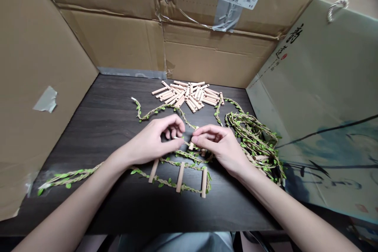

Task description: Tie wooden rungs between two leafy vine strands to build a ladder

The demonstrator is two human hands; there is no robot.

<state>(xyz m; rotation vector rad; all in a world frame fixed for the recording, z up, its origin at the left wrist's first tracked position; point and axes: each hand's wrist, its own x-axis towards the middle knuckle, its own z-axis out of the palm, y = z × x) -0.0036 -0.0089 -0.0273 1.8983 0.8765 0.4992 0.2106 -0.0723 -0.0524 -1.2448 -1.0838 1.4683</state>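
My right hand (218, 145) pinches a short wooden dowel (191, 146) between thumb and fingertips; its two ends show past the fingers. Close by on the left is my left hand (165, 138), fingers curled, with a gap between thumb and forefinger. A white-tipped end of leafy cord (186, 142) runs from the left thumb toward the dowel; whether the thumb touches it I cannot tell. Below the hands lies a small ladder of cord and dowels, with a rung (180, 177) in the middle and an end rung (204, 182) at its right.
Loose wooden dowels (189, 94) form a pile at the back. A heap of leafy cord (254, 134) lies right. Doubled cord (67, 177) is taped down at left. Cardboard walls (118, 39) stand left and behind; a printed paper bag (325, 106) stands right.
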